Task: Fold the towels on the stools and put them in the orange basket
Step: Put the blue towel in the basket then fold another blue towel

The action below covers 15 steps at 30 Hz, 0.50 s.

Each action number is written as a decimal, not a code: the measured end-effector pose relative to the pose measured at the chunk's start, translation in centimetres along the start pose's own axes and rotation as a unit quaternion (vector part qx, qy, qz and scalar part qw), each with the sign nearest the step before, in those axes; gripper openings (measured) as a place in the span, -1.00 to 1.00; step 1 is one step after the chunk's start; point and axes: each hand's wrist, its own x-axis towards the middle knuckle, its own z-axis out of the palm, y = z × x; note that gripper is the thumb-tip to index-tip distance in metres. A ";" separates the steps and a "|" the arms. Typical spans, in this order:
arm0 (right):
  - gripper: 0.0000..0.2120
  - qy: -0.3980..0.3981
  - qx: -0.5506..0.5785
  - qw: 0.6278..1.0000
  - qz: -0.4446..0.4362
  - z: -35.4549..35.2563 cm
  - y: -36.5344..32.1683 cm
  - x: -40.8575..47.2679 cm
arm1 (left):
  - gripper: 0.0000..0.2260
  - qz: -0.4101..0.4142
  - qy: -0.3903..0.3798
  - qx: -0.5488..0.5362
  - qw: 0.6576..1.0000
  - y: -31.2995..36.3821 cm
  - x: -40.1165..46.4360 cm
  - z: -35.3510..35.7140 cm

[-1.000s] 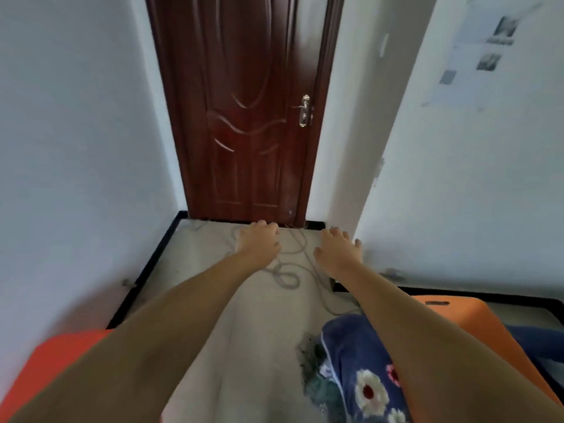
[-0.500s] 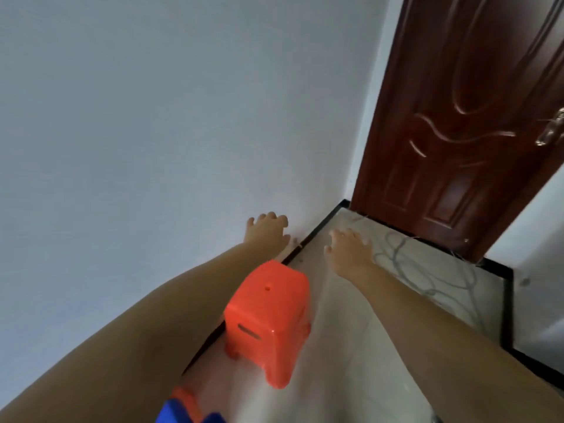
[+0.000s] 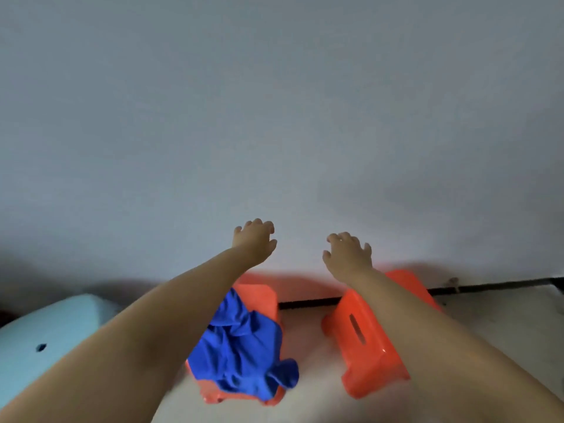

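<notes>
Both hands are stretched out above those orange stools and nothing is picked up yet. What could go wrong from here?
The blue towel lies crumpled on the left stool, one end hanging over the near edge, so it might slide onto the floor when grabbed. Both the left hand and right hand are open and reach beyond the towel, so a grab could miss. No orange basket shows in this view, so the person must turn to find it.
</notes>
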 end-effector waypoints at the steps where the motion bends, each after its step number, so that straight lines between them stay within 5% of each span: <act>1: -0.61 -0.012 -0.004 1.000 -0.021 0.8 -1.0 0.4 | -0.68 -0.030 -0.003 -0.008 1.000 -1.5 -0.7 0.5; 15: -0.60 -0.153 -0.075 0.980 -0.104 11.3 -9.7 2.0 | -0.70 -0.238 -0.107 -0.085 0.962 -16.7 -7.6 8.8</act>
